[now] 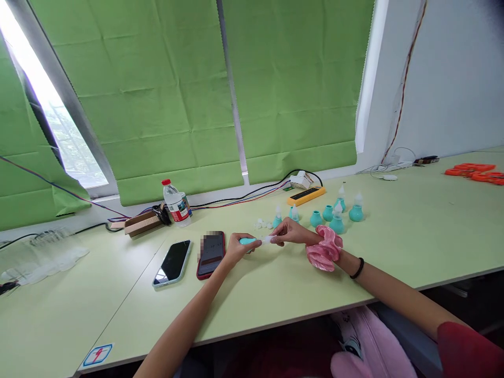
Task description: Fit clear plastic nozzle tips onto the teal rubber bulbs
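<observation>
Over the table, my left hand point(238, 249) is closed around a small teal squeeze bulb point(248, 241), lying on its side. A translucent white nozzle tip point(266, 239) points out of the bulb's right end, pinched between the fingers of my right hand point(289, 231). Whether tip and bulb are fully joined I cannot tell. Behind my right hand stand a teal bulb with a clear tip point(277, 217) and another tipped bulb point(294, 213), partly hidden. Loose white pieces point(261, 224) lie just left of them. Further right are bare teal bulbs point(315, 218) and several tipped bulbs point(356, 208).
Two phones, a pale-cased one point(173, 263) and a red-cased one point(211, 254), lie left of my hands. Behind them stand a red-capped bottle point(176, 203) and an open cardboard box point(140, 224). A yellow power strip point(306, 196) and cables run along the back. Orange scissors point(470, 169) lie far right.
</observation>
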A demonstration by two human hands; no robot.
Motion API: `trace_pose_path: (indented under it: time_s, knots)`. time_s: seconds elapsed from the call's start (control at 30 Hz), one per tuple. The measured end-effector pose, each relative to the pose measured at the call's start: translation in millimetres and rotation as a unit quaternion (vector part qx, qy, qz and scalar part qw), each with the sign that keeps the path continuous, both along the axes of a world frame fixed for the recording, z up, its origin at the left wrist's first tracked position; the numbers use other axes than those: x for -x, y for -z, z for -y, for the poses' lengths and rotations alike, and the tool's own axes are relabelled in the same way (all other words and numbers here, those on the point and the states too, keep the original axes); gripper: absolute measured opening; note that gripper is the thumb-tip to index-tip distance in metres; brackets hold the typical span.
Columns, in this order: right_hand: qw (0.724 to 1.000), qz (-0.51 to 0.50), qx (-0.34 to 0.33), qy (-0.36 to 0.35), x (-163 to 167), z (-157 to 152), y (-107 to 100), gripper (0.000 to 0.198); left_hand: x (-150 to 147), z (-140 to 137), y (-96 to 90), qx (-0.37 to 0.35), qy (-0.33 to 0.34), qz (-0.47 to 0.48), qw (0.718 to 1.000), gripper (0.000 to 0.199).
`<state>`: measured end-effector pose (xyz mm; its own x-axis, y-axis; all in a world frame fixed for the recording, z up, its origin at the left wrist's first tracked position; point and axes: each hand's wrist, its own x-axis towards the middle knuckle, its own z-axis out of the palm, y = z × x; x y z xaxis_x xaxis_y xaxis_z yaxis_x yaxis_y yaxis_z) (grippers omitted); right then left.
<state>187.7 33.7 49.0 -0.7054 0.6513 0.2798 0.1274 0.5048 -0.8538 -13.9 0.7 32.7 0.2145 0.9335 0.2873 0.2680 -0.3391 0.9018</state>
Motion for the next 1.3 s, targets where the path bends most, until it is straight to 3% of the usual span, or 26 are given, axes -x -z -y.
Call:
trace_pose_path:
  time_s: [0.43,0.8,1.0,1.17,1.3]
  knots:
    - [0.992,-0.038,0.108,0.049,2,18,-16,0.032,-8,3,3.3,-0.069,-0.082,-0.027,0.994,0.036]
    - [0.981,-0.078,0.172,0.037,2,-4,8,0.034,-13,5,7.1,-0.129,-0.121,-0.078,0.981,0.033]
    - [0.963,-0.166,0.211,0.025,6,-6,12,0.032,-22,17,0.9,-0.214,-0.188,-0.097,0.954,0.027]
    - [0.966,-0.155,0.197,0.066,13,-5,19,0.039,-19,15,1.9,-0.240,-0.172,-0.124,0.947,0.025]
    - [0.961,-0.149,0.225,0.065,14,-5,24,0.038,-16,13,5.3,-0.274,-0.163,-0.178,0.931,0.026]
